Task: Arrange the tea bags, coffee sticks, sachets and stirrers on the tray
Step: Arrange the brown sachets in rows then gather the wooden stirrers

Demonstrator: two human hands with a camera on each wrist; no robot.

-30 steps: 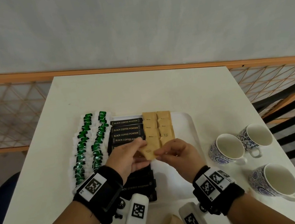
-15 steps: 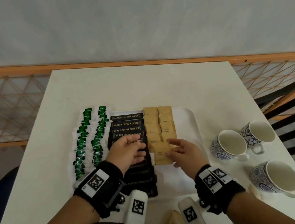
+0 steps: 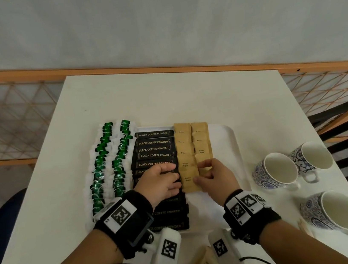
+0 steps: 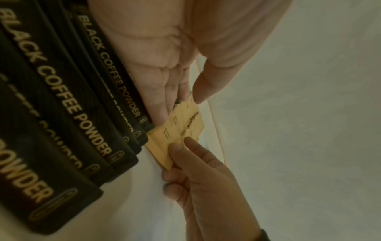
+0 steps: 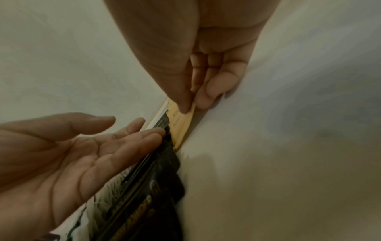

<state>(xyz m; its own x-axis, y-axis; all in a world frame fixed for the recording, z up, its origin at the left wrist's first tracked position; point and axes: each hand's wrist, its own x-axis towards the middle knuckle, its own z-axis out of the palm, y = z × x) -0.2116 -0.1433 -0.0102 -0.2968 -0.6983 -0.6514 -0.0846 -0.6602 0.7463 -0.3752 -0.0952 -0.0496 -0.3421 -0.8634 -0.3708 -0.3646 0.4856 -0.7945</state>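
Observation:
On the white tray (image 3: 231,146) lie two columns of green tea bags (image 3: 106,163), a column of black coffee sticks (image 3: 155,149) and two columns of brown sugar sachets (image 3: 201,141). My right hand (image 3: 201,172) pinches the right edge of a brown sachet (image 3: 189,185) lying at the near end of the left sachet column; the pinch shows in the right wrist view (image 5: 191,104). My left hand (image 3: 175,176) rests flat on the coffee sticks with straight fingers (image 4: 163,101) against the sachet's (image 4: 164,143) left edge.
Three patterned cups (image 3: 274,171) (image 3: 313,157) (image 3: 334,210) stand on the table right of the tray. Loose brown sachets (image 3: 206,263) lie at the table's front edge between my wrists. A wooden railing runs behind the table.
The sachet held between both hands came down onto the tray at the near end of the left sachet column. My left hand let go and settled on the coffee sticks.

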